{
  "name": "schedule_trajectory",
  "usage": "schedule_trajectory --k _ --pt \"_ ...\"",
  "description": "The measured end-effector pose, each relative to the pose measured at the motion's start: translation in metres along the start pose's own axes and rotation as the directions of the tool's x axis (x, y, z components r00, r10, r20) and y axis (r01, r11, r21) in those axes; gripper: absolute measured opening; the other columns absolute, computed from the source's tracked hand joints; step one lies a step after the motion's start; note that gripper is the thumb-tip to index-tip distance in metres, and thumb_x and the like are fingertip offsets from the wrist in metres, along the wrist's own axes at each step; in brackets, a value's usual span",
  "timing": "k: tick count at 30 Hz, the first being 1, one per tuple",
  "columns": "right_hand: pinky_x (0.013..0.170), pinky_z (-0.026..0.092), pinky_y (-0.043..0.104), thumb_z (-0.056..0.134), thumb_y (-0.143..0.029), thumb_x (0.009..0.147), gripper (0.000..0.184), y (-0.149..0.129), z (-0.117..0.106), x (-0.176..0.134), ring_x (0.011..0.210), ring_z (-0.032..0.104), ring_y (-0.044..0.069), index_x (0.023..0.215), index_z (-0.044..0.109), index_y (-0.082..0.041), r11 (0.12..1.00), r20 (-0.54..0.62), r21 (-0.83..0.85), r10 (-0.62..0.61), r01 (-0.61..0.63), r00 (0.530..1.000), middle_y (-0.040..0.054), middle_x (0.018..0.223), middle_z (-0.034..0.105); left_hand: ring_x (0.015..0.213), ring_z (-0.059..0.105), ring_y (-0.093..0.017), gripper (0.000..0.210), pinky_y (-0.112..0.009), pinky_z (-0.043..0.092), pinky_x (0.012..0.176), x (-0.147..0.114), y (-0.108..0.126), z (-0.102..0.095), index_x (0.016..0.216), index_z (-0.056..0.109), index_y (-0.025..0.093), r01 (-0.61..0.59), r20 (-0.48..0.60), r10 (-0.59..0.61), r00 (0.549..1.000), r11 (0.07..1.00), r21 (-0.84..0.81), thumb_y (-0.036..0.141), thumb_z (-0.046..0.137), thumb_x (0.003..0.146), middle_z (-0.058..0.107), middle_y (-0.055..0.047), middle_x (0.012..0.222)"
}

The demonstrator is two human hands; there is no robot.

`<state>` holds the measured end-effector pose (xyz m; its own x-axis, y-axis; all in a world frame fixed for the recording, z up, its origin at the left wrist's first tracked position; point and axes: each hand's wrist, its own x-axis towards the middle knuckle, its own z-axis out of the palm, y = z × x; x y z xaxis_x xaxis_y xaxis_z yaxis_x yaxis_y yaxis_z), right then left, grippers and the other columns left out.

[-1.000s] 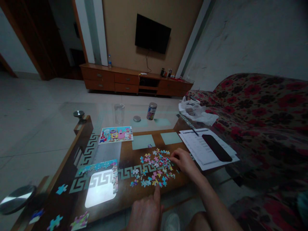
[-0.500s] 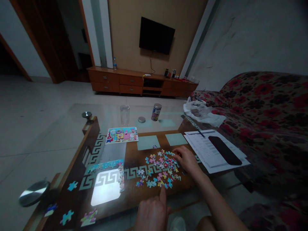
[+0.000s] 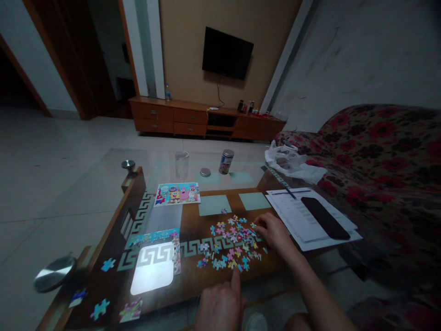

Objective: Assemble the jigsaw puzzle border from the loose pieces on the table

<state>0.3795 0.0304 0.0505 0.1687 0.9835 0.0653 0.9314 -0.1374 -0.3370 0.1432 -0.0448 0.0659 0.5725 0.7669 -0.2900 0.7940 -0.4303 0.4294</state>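
A loose pile of colourful jigsaw pieces (image 3: pixel 234 236) lies on the glass table. My left hand (image 3: pixel 220 301) is at the near edge of the pile; its index finger is stretched to the nearest pieces while the other fingers curl under. At the right side of the pile, my right hand (image 3: pixel 274 231) has thumb and fingers drawn together beside a small piece; whether they grip it is hidden. To the left, a partly joined puzzle (image 3: pixel 156 236) has its top and right borders together. Behind it lies a printed cartoon picture (image 3: pixel 178 194).
Several loose pieces, including a blue one (image 3: pixel 108 264), lie at the left. Papers (image 3: pixel 291 216) with a black phone (image 3: pixel 324 218) are at the right. Farther back stand a clear jar (image 3: pixel 182 164), a metal lid (image 3: pixel 205 172), a printed can (image 3: pixel 226 162) and a plastic bag (image 3: pixel 296 163).
My right hand has moved slightly right, away from the pile's middle. My left index finger stays at the near edge. The view has shifted a little.
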Motion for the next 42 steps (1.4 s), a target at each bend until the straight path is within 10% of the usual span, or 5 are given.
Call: schedule_trajectory --k 10,24,42 --pt "0.088 0.041 0.031 0.052 -0.005 0.078 0.035 -0.013 0.003 0.002 0.098 0.054 0.021 0.103 0.07 -0.021 0.981 -0.015 0.074 -0.178 0.179 0.984 0.0069 0.096 0.062 0.094 0.068 -0.028 0.053 -0.036 0.052 0.074 0.0 0.001 -0.011 0.14 0.04 0.016 0.029 0.136 -0.029 0.99 1.0 0.004 0.014 0.047 0.088 0.071 -0.015 0.104" --pt "0.083 0.039 0.029 0.062 -0.021 0.081 0.006 -0.027 0.01 0.008 0.094 0.053 0.021 0.08 0.067 -0.019 0.992 -0.029 0.012 -0.121 0.122 0.992 0.0042 0.088 0.061 0.094 0.068 -0.027 0.052 -0.038 0.053 0.076 -0.001 0.004 -0.016 0.14 0.04 0.017 0.045 0.156 -0.047 0.987 0.999 0.017 0.014 0.047 0.089 0.071 -0.014 0.106" --pt "0.087 0.04 0.032 0.05 -0.01 0.088 0.03 -0.043 0.013 0.008 0.099 0.049 0.023 0.105 0.071 -0.022 0.977 -0.042 -0.033 -0.21 0.209 0.977 0.008 0.1 0.064 0.098 0.067 -0.028 0.054 -0.039 0.054 0.081 -0.004 0.007 -0.02 0.142 0.036 0.017 0.05 0.175 -0.054 0.983 0.998 0.031 0.013 0.049 0.09 0.07 -0.015 0.109"
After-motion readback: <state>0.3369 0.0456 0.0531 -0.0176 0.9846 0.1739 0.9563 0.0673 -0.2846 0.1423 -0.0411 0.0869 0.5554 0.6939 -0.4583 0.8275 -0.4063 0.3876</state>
